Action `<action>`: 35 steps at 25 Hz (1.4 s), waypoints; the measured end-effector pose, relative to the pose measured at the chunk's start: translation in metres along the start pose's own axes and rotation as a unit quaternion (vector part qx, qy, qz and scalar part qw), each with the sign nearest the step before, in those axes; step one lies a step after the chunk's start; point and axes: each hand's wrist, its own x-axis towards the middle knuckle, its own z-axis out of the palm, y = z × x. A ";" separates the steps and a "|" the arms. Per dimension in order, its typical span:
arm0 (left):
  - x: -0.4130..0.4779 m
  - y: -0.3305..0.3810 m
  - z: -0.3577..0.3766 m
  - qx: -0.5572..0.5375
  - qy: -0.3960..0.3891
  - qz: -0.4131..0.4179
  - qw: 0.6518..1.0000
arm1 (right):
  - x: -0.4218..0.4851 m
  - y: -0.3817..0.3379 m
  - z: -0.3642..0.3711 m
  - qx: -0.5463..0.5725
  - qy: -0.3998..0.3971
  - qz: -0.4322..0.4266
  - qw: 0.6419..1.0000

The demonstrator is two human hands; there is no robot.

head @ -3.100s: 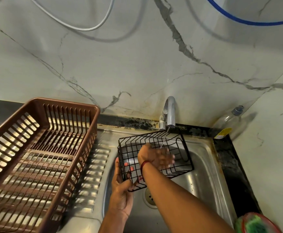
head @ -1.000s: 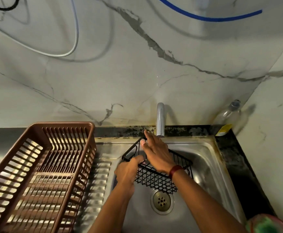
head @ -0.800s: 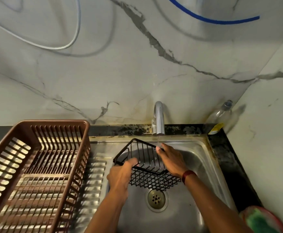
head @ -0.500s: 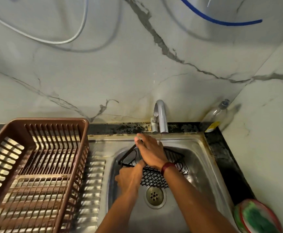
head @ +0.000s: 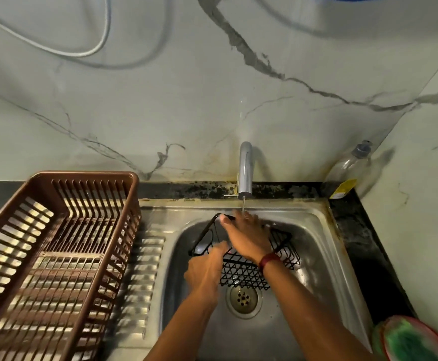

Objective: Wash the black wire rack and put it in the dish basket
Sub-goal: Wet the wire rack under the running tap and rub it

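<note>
The black wire rack (head: 241, 272) hangs over the steel sink (head: 324, 246), tilted, under a thin stream of water from the tap (head: 245, 170). My left hand (head: 206, 272) grips the rack's near left edge. My right hand (head: 246, 237) lies across the rack's far top rim with fingers stretched out, under the water. The brown plastic dish basket (head: 56, 246) stands on the left of the drainboard with nothing in it.
A clear bottle (head: 348, 168) with a yellow label stands in the back right corner. A red dish with a green scrubber (head: 410, 342) sits at the front right. The drain (head: 242, 299) lies just below the rack. Cables hang on the marble wall.
My right hand has rubbed back and forth over the rack, from its right side to its far rim. The rack has tilted and shifted slightly; my left hand keeps its grip.
</note>
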 end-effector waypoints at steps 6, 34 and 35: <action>-0.005 -0.005 -0.006 -0.075 0.014 -0.015 0.997 | -0.003 -0.016 -0.010 0.013 0.011 -0.065 0.998; 0.011 -0.014 -0.036 0.020 -0.041 0.159 0.986 | -0.003 0.050 -0.064 0.251 0.144 0.085 0.953; 0.003 -0.003 -0.026 0.079 -0.054 0.180 0.979 | 0.000 0.045 -0.063 0.241 0.137 0.082 0.957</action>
